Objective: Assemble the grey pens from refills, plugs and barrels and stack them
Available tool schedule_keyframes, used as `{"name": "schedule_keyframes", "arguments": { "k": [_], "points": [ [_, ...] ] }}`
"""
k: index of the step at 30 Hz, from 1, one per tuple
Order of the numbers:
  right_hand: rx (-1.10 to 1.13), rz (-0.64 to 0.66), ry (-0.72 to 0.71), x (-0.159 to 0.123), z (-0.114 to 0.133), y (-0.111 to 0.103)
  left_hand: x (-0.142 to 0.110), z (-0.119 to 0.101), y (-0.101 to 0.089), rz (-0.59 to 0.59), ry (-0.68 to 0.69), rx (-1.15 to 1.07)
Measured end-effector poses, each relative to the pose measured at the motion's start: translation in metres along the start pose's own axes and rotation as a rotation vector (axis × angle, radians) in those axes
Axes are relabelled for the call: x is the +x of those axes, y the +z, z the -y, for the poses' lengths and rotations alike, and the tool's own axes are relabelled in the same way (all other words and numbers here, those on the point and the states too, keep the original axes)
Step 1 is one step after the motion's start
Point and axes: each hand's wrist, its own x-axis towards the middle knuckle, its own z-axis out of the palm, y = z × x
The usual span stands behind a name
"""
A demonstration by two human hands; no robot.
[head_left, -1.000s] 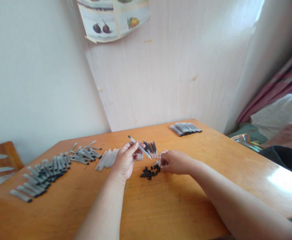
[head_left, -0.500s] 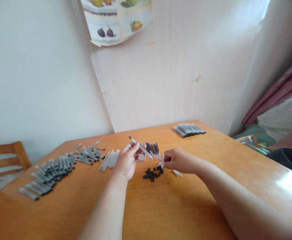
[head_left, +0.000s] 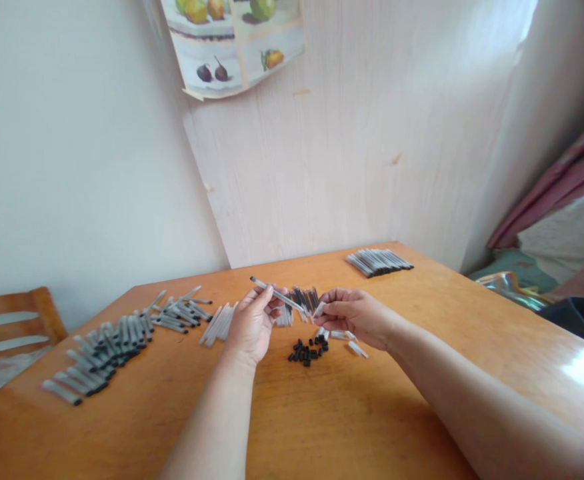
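- Orange-brown wood is the worktop (head_left: 297, 413); its far edge runs along the pale board (head_left: 352, 167), and its left edge passes in front of the chair (head_left: 47, 317).
- The left hand (head_left: 255, 320) is above the middle of the worktop. Its fingers grasp one clear pen (head_left: 288, 301) with a dark end; the pen is tilted, and its narrow tip points down toward the right hand.
- The right hand (head_left: 355, 315) is near this tip. Its fingers pinch a small clear cap (head_left: 319, 309); the cap and the tip are close together.
- Below the right hand, some loose clear caps (head_left: 358, 349) lie on the wood.
- The black pieces (head_left: 308, 353) make a small loose group between the two forearms, and a wide stretch of wood goes from them to the near side.
- Just behind the hands are the dark sticks (head_left: 306, 299); the clear tubes (head_left: 217, 325) are in a row beside the left hand.
- On the left, the black-ended tubes (head_left: 107, 347) spread in a long heap toward the left edge.
- Near the far right corner, the pen bundle (head_left: 379, 262) lies neatly, well apart from the hands, with open wood between.
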Motion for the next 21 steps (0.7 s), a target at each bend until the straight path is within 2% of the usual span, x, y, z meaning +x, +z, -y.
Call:
{"name": "schedule_keyframes", "arguments": {
  "k": [5, 11, 16, 21],
  "points": [
    [0.082, -0.011, 0.032, -0.0019, 0.0015, 0.0049, 0.0000, -0.0002, 0.0001, -0.027, 0.020, -0.026],
    [0.149, 0.009, -0.022, 0.0015, -0.0034, 0.0052, 0.0011, -0.0008, 0.0009, -0.068, 0.023, -0.043],
    [0.247, -0.013, 0.003, 0.0051, -0.0078, 0.0047, 0.0011, -0.0003, 0.0004, -0.074, 0.025, -0.063],
    [0.253, -0.034, 0.031, 0.0035, -0.0075, 0.0091, 0.0010, 0.0015, -0.0004, -0.064, 0.024, -0.070]
  ]
}}
